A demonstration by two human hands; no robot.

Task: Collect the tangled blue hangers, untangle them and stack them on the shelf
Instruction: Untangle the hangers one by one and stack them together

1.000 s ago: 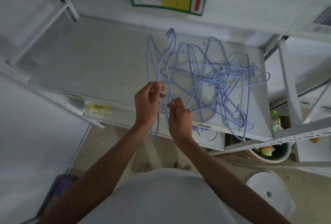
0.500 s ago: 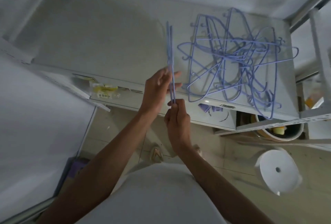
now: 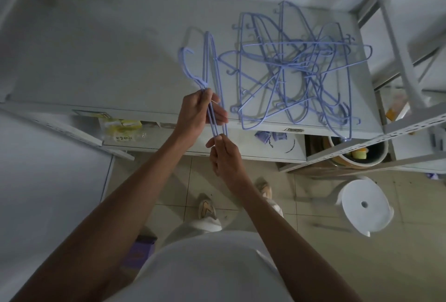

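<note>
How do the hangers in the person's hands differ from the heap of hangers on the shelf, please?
The held hangers are lifted and aligned edge-on, gripped by the left hand and pinched by the right hand; the tangled heap lies flat and interlocked on the shelf, untouched. Both are thin blue hangers.

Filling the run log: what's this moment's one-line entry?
left hand: grips hanger | right hand: pinches its lower end | tangled pile: on shelf

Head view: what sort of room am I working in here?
Probably a storeroom: bare white metal shelving with slotted uprights, a tangled pile of blue hangers on the shelf, and a white plastic stool on the tiled floor.
</note>
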